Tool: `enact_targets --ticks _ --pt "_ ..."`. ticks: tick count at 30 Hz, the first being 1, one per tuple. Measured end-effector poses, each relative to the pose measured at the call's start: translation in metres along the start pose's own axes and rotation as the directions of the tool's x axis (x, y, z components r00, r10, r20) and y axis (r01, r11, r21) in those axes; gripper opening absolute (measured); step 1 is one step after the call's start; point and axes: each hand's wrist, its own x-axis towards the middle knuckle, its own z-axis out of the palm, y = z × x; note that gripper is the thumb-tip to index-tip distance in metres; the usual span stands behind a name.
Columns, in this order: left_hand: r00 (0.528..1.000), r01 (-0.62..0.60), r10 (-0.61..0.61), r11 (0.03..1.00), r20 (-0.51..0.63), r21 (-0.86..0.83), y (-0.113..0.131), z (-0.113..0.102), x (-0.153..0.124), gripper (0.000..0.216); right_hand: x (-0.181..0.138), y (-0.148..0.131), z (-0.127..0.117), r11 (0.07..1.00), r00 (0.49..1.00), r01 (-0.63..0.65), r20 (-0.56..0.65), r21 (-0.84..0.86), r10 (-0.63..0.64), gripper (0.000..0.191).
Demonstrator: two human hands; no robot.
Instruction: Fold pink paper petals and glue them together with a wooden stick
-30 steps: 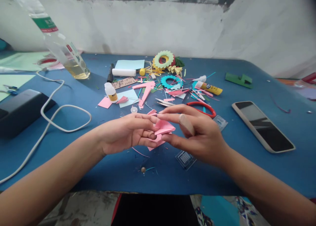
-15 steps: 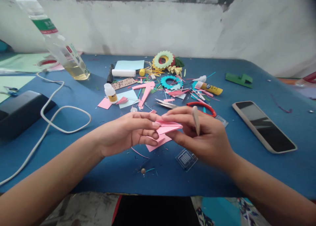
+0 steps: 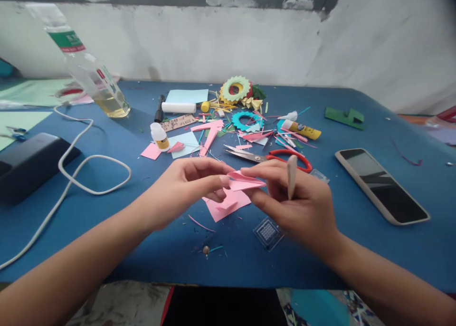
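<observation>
Between my two hands is a small folded piece of pink paper (image 3: 245, 181), held above the table. The fingertips of my left hand (image 3: 188, 186) pinch its left end. My right hand (image 3: 299, 197) grips the right side between thumb and fingers, and a pale flat stick (image 3: 291, 176) is tucked between the fingers of that hand. Below them a flat pink sheet (image 3: 223, 213) with a small folded pink piece on it lies on the table. Just beyond my right hand rest scissors with red handles (image 3: 308, 162), partly hidden by the fingers.
A phone (image 3: 383, 186) lies at the right. Paper strips, a blue paper ring (image 3: 247, 120) and a glue bottle (image 3: 159, 137) cover the middle back. At the left stand a tilted clear bottle (image 3: 96, 86), a white cable (image 3: 71, 174) and a black device (image 3: 33, 167).
The folded pink paper has moved slightly right with my right hand. Its upper fold stands more open. My left fingers have curled in, and more of the pink sheet below shows.
</observation>
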Motion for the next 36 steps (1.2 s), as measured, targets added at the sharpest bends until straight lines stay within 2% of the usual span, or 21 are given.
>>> enact_targets --ticks 4,9,15,21,25,28,31,34,36 --pt "0.979 -0.122 0.166 0.940 -0.115 0.320 0.001 0.006 -0.004 0.016 -0.003 0.002 0.000 0.983 0.992 0.130 0.017 -0.128 -0.128 0.023" --pt "0.947 -0.188 0.281 0.877 -0.155 0.443 0.000 0.010 -0.005 0.013 -0.007 0.001 0.002 0.949 0.967 0.252 0.096 -0.187 -0.238 0.022" --pt "0.913 -0.263 0.384 0.813 -0.140 0.520 -0.001 0.012 -0.006 0.013 -0.007 0.002 0.004 0.953 0.970 0.241 0.059 -0.182 -0.235 0.020" --pt "0.912 -0.295 0.397 0.811 -0.105 0.505 -0.001 0.011 -0.008 0.012 -0.005 0.000 0.003 0.983 0.991 0.131 -0.013 -0.126 -0.133 0.019" --pt "0.925 -0.272 0.366 0.821 -0.098 0.501 0.000 0.012 -0.008 0.014 -0.005 -0.003 0.003 0.991 0.999 0.029 -0.036 -0.133 -0.034 0.020" --pt "0.933 -0.230 0.342 0.804 -0.111 0.548 0.001 0.004 -0.003 0.017 -0.003 -0.001 0.002 0.986 0.999 -0.051 -0.022 -0.156 0.048 0.022" --pt "0.929 -0.153 0.336 0.728 -0.153 0.668 0.003 -0.014 0.005 0.021 -0.001 0.008 0.001 0.976 0.988 -0.117 0.079 -0.183 0.133 0.023" --pt "0.902 -0.037 0.355 0.630 -0.245 0.776 0.004 -0.035 0.011 0.026 0.001 0.020 0.000 0.972 0.962 -0.127 0.212 -0.199 0.169 0.027" --pt "0.910 0.029 0.325 0.569 -0.257 0.822 0.003 -0.046 0.014 0.030 0.002 0.028 0.000 0.967 0.946 -0.157 0.249 -0.202 0.206 0.026"
